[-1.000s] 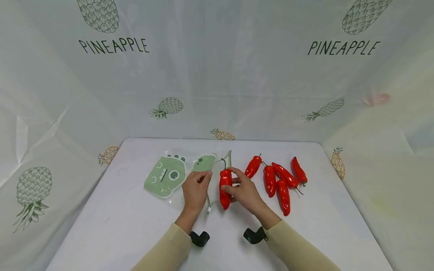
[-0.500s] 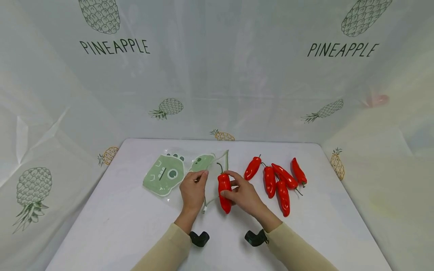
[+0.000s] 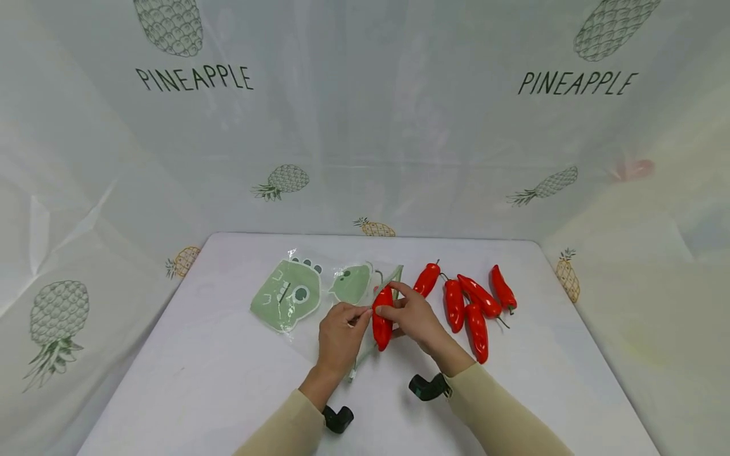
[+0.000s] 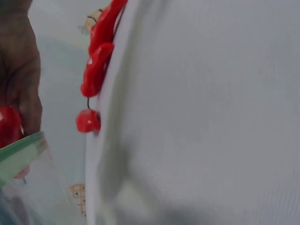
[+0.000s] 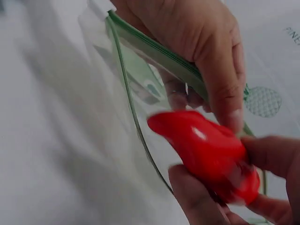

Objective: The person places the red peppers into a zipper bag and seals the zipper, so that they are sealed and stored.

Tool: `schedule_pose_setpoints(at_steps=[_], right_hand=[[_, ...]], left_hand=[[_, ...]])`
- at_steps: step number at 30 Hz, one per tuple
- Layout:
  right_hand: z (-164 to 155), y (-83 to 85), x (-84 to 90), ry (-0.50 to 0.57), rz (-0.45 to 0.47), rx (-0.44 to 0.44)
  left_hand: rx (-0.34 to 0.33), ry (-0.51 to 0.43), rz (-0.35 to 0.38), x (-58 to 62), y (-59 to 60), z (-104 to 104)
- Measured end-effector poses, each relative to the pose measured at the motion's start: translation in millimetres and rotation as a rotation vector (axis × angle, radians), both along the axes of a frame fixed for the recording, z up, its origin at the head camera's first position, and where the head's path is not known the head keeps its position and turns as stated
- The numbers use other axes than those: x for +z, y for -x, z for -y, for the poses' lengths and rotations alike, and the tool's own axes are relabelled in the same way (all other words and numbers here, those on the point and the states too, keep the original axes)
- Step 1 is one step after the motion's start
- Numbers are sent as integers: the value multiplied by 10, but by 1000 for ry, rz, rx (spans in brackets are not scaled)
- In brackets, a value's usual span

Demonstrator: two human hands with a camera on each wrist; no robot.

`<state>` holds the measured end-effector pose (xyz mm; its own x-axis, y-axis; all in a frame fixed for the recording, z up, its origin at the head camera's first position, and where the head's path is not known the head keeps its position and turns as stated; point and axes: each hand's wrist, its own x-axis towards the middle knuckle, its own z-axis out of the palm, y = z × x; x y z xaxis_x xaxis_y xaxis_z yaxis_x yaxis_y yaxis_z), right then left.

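Red plastic-looking skin marks the chilli pepper (image 3: pixel 381 320) at the centre of the head view, pinched between the thumb and fingers of the right hand (image 3: pixel 413 315); that grip is clenched round the pepper's upper half, and the tip points down toward the lower edge of the frame. The right wrist view shows the same pepper (image 5: pixel 206 152) held just at the green-edged mouth of a clear zip bag (image 5: pixel 136 89). The left hand (image 3: pixel 340 335), just left of the pepper in the head view, pinches the bag's rim (image 5: pixel 159 54) between thumb and fingers, so its grip is closed on the bag (image 3: pixel 356 288). The bag bears a green cartoon print and lies on the white table (image 3: pixel 199 380), with its far part toward the upper left of the hands. A second bag with a larger green cartoon face (image 3: pixel 287 294) lies flat just left of it.

Right of the hands, five more red peppers (image 3: pixel 467 301) lie in a loose cluster on the table, some touching one another. In the left wrist view they show blurred at the upper left (image 4: pixel 96 70).

A pale sheet printed with pineapples (image 3: pixel 365 114) hangs behind the table.
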<state>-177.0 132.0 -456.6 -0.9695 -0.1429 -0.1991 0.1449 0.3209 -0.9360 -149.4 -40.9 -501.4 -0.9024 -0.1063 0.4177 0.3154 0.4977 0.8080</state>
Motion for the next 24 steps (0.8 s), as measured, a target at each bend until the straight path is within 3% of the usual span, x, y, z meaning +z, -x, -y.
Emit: schedule_pose_setpoints(at_steps=[7, 12, 16, 20, 24], right_hand=[[111, 11, -105, -22, -130, -142], [209, -11, -145, -49, -159, -65], [237, 8, -173, -155, -162, 13], [233, 38, -188, -253, -146, -18], [262, 56, -192, -223, -130, -36]], left_hand=[[-31, -110, 53, 85, -56, -58], [-23, -254, 86, 185, -15, -52], [35, -297, 48, 262, 28, 10], [102, -302, -5, 344, 52, 84], [100, -283, 12, 353, 51, 84]])
